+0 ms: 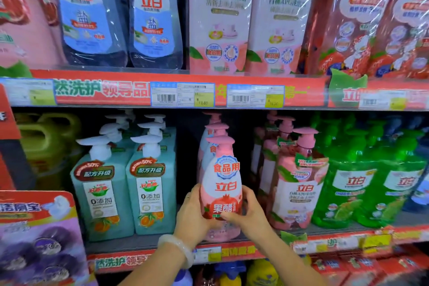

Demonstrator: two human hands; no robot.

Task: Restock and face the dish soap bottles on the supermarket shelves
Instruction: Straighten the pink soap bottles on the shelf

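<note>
A pink and white pump bottle of dish soap (221, 179) stands at the front of the middle shelf (139, 245), label facing out. My left hand (191, 218) grips its lower left side, and my right hand (246, 211) holds its lower right with fingers across the label. Two more of the same pink bottles (214, 130) line up behind it. Left of this row is a dark gap in the shelf.
Teal pump bottles (149, 183) stand to the left, pink peach bottles (294, 183) and green bottles (348, 183) to the right. Refill pouches (220, 18) fill the upper shelf above price tags (182, 95). A purple hanging display (39, 239) juts out at lower left.
</note>
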